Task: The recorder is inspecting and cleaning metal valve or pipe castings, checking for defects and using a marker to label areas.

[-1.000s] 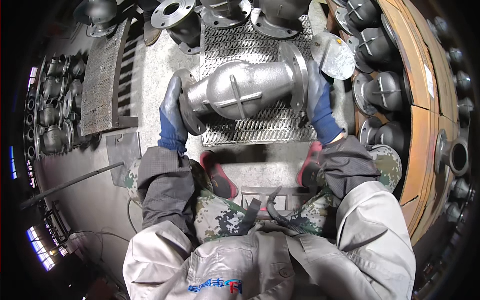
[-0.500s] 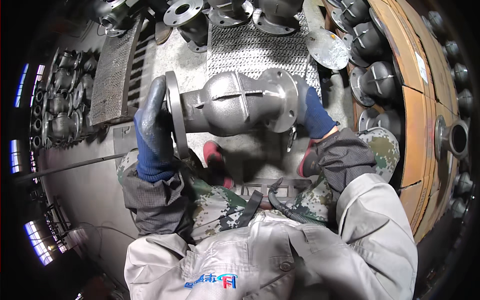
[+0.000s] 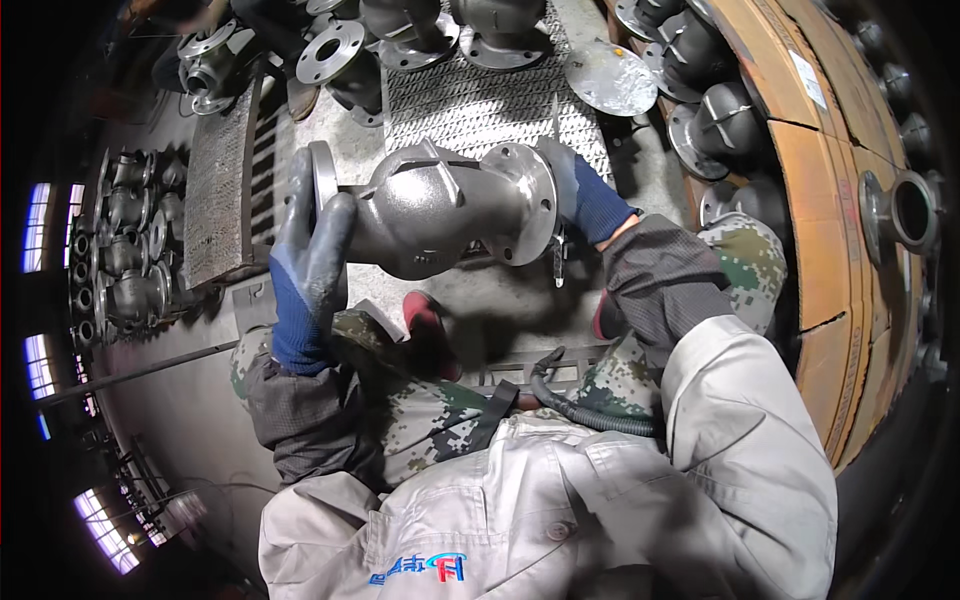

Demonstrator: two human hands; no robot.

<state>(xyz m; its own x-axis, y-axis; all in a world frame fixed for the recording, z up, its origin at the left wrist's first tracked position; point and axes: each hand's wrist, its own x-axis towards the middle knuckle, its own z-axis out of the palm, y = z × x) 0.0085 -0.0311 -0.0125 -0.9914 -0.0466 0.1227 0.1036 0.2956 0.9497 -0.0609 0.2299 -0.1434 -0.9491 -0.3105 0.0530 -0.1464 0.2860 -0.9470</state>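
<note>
A grey cast-metal flanged valve body (image 3: 410,215) lies crosswise between my hands, above the floor, with its raised cross rib near the top. My left hand (image 3: 305,260), in a blue and dark coated glove, grips the flange at the left end, thumb on the near side. In the same kind of glove, my right hand (image 3: 585,195) holds the right-end flange (image 3: 530,205) from its outer side; that hand's fingertips are partly hidden behind the flange. Below the right flange a small, thin metallic object (image 3: 559,265) shows, too small to name.
Beneath and beyond the valve body is a patterned metal plate (image 3: 440,105); several more valve bodies (image 3: 500,35) stand at its far end. A round metal disc (image 3: 612,78) lies at the far right, near cardboard (image 3: 815,220). A metal bench (image 3: 222,190) and stacked castings (image 3: 125,240) are at left.
The valve body has shifted left in view and rolled, its cross rib now nearer the top. My left thumb has come round to the near side of the flange.
</note>
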